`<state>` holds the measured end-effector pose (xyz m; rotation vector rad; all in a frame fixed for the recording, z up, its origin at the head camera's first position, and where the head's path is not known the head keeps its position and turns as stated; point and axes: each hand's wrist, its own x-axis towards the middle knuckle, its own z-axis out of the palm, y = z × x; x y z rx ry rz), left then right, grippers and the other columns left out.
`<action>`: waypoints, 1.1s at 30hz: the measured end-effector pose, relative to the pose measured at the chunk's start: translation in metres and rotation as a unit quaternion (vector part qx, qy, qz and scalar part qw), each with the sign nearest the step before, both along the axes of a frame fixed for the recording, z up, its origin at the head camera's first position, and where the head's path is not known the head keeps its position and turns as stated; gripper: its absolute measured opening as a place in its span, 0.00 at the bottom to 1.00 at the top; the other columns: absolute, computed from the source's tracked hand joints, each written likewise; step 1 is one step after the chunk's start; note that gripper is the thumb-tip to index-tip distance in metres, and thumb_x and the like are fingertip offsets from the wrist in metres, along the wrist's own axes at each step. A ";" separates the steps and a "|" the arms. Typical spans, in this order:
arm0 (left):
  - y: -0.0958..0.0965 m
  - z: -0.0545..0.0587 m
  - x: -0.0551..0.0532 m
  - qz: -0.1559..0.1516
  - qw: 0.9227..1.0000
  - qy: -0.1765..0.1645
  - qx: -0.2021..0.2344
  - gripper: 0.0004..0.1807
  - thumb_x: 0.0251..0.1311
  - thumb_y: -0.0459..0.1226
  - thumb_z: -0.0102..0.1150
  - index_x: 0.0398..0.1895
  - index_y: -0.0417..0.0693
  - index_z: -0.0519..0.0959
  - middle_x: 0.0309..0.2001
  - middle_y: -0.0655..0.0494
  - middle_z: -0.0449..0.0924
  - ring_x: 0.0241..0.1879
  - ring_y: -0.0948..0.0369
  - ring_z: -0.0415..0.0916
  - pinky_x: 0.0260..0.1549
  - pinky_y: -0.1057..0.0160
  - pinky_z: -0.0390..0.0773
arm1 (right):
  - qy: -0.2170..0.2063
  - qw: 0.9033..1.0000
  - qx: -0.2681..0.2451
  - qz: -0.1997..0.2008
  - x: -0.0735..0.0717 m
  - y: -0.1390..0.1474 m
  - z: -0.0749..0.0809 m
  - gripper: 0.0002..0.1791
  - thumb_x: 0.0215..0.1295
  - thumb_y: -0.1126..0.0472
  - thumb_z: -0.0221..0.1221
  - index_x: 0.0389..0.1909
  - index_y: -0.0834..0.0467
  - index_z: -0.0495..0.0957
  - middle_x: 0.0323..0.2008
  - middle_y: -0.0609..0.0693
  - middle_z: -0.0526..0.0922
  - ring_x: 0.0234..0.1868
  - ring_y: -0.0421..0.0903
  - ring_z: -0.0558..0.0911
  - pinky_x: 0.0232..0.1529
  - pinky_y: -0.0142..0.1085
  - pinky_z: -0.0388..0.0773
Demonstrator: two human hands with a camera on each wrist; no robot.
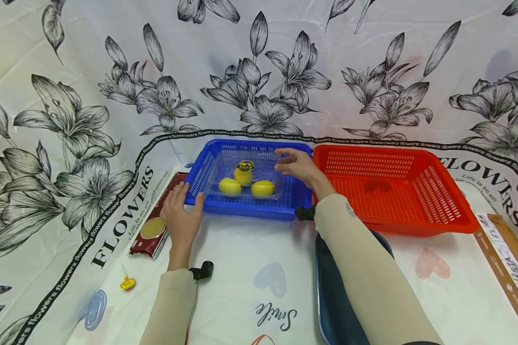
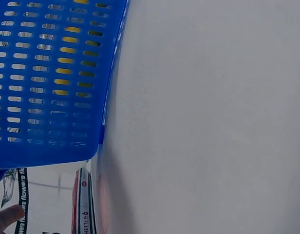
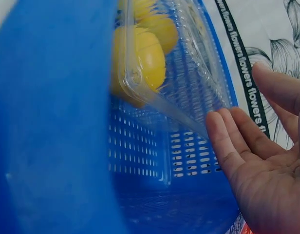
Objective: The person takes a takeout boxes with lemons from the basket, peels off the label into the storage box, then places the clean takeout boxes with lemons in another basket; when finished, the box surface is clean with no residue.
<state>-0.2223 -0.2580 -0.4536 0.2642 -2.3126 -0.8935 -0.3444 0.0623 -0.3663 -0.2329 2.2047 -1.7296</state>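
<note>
Clear box (image 1: 265,168) sits inside the blue basket (image 1: 241,210); three yellow fruits (image 1: 229,187) show through it, a dark round sticker (image 1: 245,166) on top. Hands well apart, one at either side of the basket. Left hand (image 1: 182,213) at the basket's near left corner, fingers loosely extended, thumb spread; whether it touches the rim cannot be told. Right hand (image 1: 300,167) over the basket's right side, fingers nearly straight, fingertips at the box's edge; contact uncertain. Red basket (image 1: 375,163) stands just right of the blue one, dark tray (image 1: 333,292) partly under the right forearm. Left side: packet (image 1: 152,229), lollipop (image 1: 128,283) nearer. Far right: carton (image 1: 507,268) lettered PASTA.
</note>
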 end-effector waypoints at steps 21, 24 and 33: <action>0.001 -0.004 -0.003 -0.004 0.999 0.026 0.037 0.33 0.64 0.55 0.62 0.69 0.52 0.76 0.73 0.55 0.71 0.75 0.48 0.61 0.67 0.35 0.53 | 0.059 0.984 0.148 0.083 -0.007 0.001 0.000 0.34 0.70 0.54 0.64 0.75 0.48 0.67 0.79 0.59 0.58 0.79 0.59 0.59 0.70 0.56 0.70; -0.002 -0.005 -0.004 -0.005 0.999 0.032 0.036 0.32 0.63 0.54 0.63 0.68 0.52 0.77 0.73 0.55 0.72 0.74 0.48 0.62 0.66 0.36 0.55 | 0.046 0.982 0.147 0.107 -0.008 -0.002 -0.001 0.37 0.71 0.55 0.63 0.78 0.49 0.62 0.80 0.57 0.56 0.78 0.60 0.59 0.69 0.56 0.72; -0.002 -0.005 -0.005 -0.008 0.999 0.034 0.035 0.32 0.62 0.54 0.64 0.68 0.53 0.77 0.73 0.56 0.72 0.74 0.48 0.62 0.65 0.36 0.55 | 0.014 0.986 0.126 0.112 -0.007 -0.007 -0.005 0.40 0.71 0.56 0.64 0.79 0.49 0.57 0.80 0.52 0.55 0.74 0.60 0.66 0.63 0.54 0.77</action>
